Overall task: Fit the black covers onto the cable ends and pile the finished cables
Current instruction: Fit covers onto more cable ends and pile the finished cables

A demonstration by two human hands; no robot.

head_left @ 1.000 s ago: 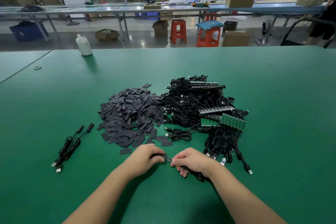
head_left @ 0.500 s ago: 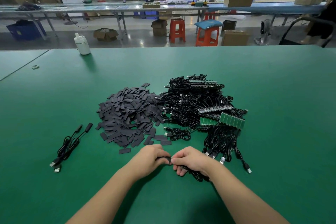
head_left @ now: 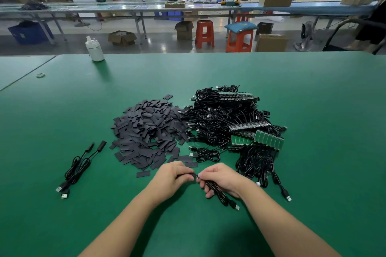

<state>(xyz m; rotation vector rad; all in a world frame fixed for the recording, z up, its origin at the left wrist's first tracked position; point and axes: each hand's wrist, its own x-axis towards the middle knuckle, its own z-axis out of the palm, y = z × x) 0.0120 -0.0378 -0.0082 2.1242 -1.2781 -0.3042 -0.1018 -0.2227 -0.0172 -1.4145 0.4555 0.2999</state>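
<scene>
Low over the green table [head_left: 313,100], my left hand [head_left: 173,175] pinches a black cover [head_left: 195,176] and my right hand [head_left: 221,179] grips a black cable [head_left: 219,193] just behind its end. The cover sits over that cable end between my fingertips, and the cable's USB plug trails toward me. A heap of loose black covers [head_left: 148,129] lies beyond my left hand. A tangle of black cables with green circuit boards [head_left: 234,123] lies beyond my right hand. Two covered cables [head_left: 79,167] lie together at the left.
A white bottle [head_left: 95,49] stands at the table's far edge on the left, and a small ring [head_left: 40,75] lies near the left seam. Beyond the table are red stools [head_left: 240,39], cardboard boxes and long workbenches.
My hands came together and the green board end that showed between them is now inside the cover. The cable's loose part has swung out toward me below my right hand.
</scene>
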